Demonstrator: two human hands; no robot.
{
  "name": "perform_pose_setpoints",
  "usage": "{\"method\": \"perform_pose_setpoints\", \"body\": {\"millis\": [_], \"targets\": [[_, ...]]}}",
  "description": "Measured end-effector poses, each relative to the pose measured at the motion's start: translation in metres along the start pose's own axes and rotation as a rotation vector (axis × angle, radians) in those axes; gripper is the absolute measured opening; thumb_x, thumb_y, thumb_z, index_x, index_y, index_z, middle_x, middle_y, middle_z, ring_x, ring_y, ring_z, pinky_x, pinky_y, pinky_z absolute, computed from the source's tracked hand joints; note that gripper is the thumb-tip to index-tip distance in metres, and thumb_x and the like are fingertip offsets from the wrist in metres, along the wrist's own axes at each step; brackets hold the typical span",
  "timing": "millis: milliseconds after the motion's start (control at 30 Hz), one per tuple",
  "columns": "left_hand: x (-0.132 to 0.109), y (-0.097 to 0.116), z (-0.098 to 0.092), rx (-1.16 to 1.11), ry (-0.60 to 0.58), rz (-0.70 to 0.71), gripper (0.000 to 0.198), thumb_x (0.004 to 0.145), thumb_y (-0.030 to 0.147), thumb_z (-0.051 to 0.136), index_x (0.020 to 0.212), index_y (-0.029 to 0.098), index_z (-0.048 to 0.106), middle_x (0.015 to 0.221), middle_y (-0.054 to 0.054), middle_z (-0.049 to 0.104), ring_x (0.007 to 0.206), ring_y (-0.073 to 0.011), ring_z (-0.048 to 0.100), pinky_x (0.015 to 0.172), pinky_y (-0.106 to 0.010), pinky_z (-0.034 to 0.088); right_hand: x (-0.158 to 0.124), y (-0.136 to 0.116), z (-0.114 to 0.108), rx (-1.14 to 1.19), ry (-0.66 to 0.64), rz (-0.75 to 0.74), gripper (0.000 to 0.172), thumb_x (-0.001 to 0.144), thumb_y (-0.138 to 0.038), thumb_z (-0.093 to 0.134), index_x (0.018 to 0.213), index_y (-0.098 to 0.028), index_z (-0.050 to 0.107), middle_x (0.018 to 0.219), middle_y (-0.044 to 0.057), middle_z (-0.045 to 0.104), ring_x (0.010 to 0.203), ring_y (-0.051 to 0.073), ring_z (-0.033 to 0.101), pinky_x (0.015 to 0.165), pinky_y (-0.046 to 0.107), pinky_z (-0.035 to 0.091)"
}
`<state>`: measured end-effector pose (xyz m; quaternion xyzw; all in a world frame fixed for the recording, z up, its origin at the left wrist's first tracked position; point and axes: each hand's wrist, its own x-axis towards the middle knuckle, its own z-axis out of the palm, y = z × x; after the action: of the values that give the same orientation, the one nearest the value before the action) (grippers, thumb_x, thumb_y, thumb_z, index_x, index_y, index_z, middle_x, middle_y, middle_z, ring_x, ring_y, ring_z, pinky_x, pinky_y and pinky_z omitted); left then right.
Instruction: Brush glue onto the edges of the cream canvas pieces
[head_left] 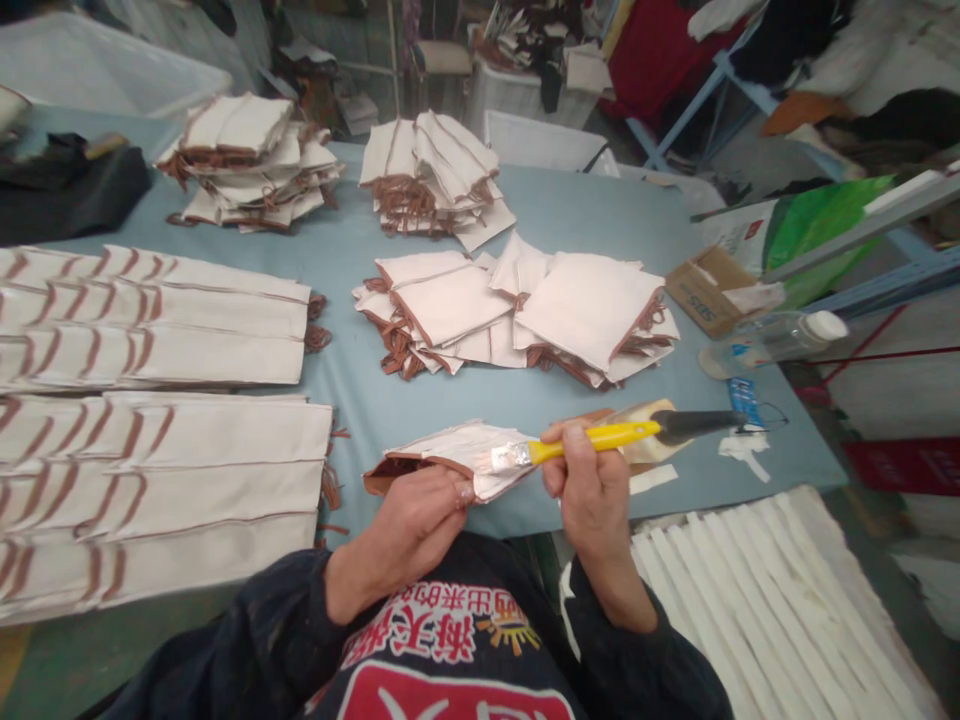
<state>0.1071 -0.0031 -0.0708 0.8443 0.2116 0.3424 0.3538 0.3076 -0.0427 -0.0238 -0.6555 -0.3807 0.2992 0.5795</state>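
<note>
My right hand [589, 475] is closed around the yellow handle of a paintbrush [615, 435]. The brush's pale bristles touch, or hover just over, a white fabric pouch [465, 445] with brown trim. Fingers of my left hand [416, 525] pinch the near edge of that pouch, whose brown-edged mouth gapes toward the left. Just right of the brush lies a cream-coloured piece [641, 450], partly hidden, with a black-handled tool [697, 425] over it.
Stacked white pouches [457, 310] with brown edging lie beyond my hands. Overlapping rows of white fabric pieces [225, 440] spread on the left. At right are a clear bottle [780, 340], a small cardboard box [709, 290] and, lower down, white strips [765, 590].
</note>
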Motion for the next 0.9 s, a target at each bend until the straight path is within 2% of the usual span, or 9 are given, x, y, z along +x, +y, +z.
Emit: {"method": "perform_pose_setpoints", "body": {"millis": [100,200,300,367,500,600,667,800,900], "targets": [[0.007,0.007,-0.006,-0.154,0.015,-0.213,0.022,0.101,0.008,0.05,0.09,0.017,0.066,0.084,-0.005,0.072,0.077,-0.0162,0.066,0.073,-0.027,0.051,0.008,0.001,-0.004,0.081,0.086,0.011,0.045,0.101,-0.059,0.059,0.081,-0.019,0.066,0.047,-0.008,0.045,0.04,0.009,0.042,0.041,0.022,0.035],[0.017,0.011,-0.016,-0.337,0.027,-0.466,0.02,0.099,0.018,0.053,0.084,0.017,0.067,0.079,-0.001,0.068,0.074,-0.0149,0.061,0.071,-0.026,0.048,0.003,-0.007,-0.009,0.178,0.177,-0.042,0.036,0.103,-0.051,0.06,0.084,-0.021,0.064,0.049,-0.01,0.043,0.04,0.009,0.039,0.043,0.022,0.034],[0.028,0.012,-0.025,-0.579,0.056,-0.718,0.023,0.094,0.033,0.061,0.076,0.018,0.06,0.066,0.005,0.051,0.058,-0.0106,0.044,0.056,-0.023,0.037,-0.003,-0.016,-0.01,0.215,0.183,-0.149,0.032,0.103,-0.048,0.061,0.084,-0.021,0.064,0.049,-0.011,0.041,0.039,0.009,0.039,0.043,0.022,0.035],[0.035,0.013,-0.03,-0.727,0.042,-0.825,0.029,0.09,0.042,0.066,0.076,0.019,0.057,0.063,0.008,0.042,0.052,-0.0083,0.033,0.049,-0.022,0.028,-0.005,-0.021,-0.007,0.203,0.144,-0.213,0.032,0.105,-0.045,0.059,0.084,-0.021,0.065,0.051,-0.01,0.043,0.039,0.009,0.041,0.042,0.022,0.035],[0.042,0.018,-0.035,-0.84,-0.053,-0.884,0.034,0.087,0.049,0.071,0.083,0.017,0.061,0.062,0.008,0.043,0.05,-0.007,0.028,0.046,-0.022,0.021,-0.001,-0.019,0.004,0.136,0.013,-0.357,0.03,0.108,-0.039,0.054,0.088,-0.021,0.068,0.053,-0.008,0.049,0.039,0.009,0.045,0.041,0.021,0.037],[0.04,0.02,-0.037,-0.872,-0.084,-0.907,0.035,0.086,0.048,0.073,0.08,0.018,0.057,0.061,0.009,0.042,0.05,-0.0067,0.029,0.046,-0.022,0.02,0.007,-0.014,0.01,0.004,-0.079,-0.465,0.031,0.11,-0.04,0.052,0.092,-0.021,0.069,0.056,-0.007,0.054,0.042,0.009,0.049,0.043,0.022,0.043],[0.038,0.02,-0.037,-0.898,-0.077,-0.909,0.035,0.087,0.047,0.074,0.077,0.019,0.054,0.062,0.009,0.041,0.05,-0.0065,0.028,0.046,-0.022,0.019,0.01,-0.013,0.01,-0.033,-0.065,-0.492,0.031,0.11,-0.04,0.05,0.093,-0.021,0.068,0.058,-0.006,0.056,0.044,0.01,0.05,0.044,0.022,0.043],[0.035,0.017,-0.039,-0.931,-0.075,-0.902,0.033,0.087,0.043,0.073,0.075,0.019,0.055,0.061,0.009,0.038,0.05,-0.0062,0.027,0.046,-0.022,0.018,0.01,-0.017,0.005,0.04,0.022,-0.513,0.028,0.109,-0.038,0.051,0.093,-0.022,0.068,0.056,-0.007,0.052,0.042,0.011,0.047,0.043,0.024,0.041],[0.033,0.014,-0.04,-0.934,-0.093,-0.923,0.032,0.085,0.045,0.074,0.081,0.017,0.06,0.062,0.008,0.044,0.05,-0.0063,0.029,0.047,-0.022,0.018,0.01,-0.016,0.0,-0.037,-0.084,-0.582,0.027,0.108,-0.037,0.052,0.093,-0.023,0.07,0.056,-0.006,0.052,0.045,0.012,0.05,0.048,0.026,0.046]]}}
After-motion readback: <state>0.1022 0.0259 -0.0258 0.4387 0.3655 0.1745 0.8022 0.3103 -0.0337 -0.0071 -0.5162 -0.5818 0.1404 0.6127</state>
